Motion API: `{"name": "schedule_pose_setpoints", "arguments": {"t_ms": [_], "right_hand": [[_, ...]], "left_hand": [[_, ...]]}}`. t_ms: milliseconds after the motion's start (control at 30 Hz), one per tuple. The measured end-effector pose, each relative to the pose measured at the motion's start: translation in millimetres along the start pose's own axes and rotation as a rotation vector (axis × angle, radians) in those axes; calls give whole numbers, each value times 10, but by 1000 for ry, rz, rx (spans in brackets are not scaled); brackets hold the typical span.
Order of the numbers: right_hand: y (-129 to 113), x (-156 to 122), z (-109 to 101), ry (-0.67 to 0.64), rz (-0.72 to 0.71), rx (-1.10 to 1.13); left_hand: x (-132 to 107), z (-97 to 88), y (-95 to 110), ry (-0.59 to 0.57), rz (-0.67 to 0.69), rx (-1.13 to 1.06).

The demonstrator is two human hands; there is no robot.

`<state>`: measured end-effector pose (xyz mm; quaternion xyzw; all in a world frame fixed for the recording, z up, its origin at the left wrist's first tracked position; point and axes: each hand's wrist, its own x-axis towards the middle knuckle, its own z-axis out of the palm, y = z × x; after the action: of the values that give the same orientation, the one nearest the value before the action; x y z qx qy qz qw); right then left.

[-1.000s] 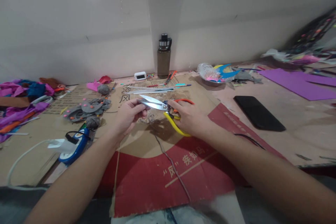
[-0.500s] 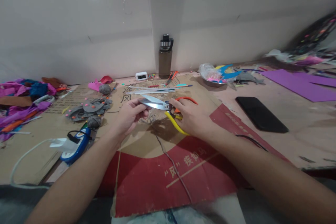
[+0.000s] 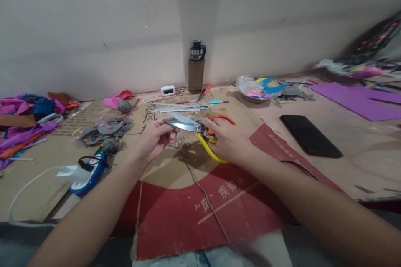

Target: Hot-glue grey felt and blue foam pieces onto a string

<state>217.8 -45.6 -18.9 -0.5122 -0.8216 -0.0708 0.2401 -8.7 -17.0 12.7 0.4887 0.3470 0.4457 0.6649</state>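
My right hand (image 3: 227, 139) is closed on a pair of scissors (image 3: 184, 124) with one orange and one yellow handle. The blades point left and stand slightly apart. At their tips is my left hand (image 3: 158, 135), its thumb and fingers pinched together; what lies between them is hidden or too small to make out. Below both hands a thin grey strand of yarn (image 3: 203, 192) runs down over the red and brown cardboard (image 3: 175, 217) towards the front edge.
Left: grey cut pieces (image 3: 105, 129), small yarn balls (image 3: 110, 146), a blue power strip (image 3: 90, 179) and coloured scraps (image 3: 31, 112). Behind: white strips (image 3: 181, 108), a small digital clock (image 3: 168, 90), a bottle (image 3: 196, 71). Right: a bowl (image 3: 257, 99), a phone (image 3: 310, 135), purple sheets (image 3: 347, 100).
The whole view has shifted very slightly. Both hands and the scissors keep nearly the same position.
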Motion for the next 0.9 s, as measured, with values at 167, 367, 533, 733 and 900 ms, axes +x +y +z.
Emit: {"name": "schedule_pose_setpoints", "arguments": {"t_ms": [167, 367, 533, 733, 900], "right_hand": [[9, -2, 3, 6, 3, -15], [-2, 11, -20, 4, -4, -37], [12, 17, -17, -3, 21, 43], [83, 41, -39, 71, 44, 188], [91, 47, -9, 53, 26, 83]], "left_hand": [[-3, 4, 1, -6, 7, -12], [9, -22, -6, -7, 15, -16], [6, -22, -7, 24, 32, 34], [11, -17, -16, 108, 46, 93], [49, -56, -4, 197, 78, 47]]}}
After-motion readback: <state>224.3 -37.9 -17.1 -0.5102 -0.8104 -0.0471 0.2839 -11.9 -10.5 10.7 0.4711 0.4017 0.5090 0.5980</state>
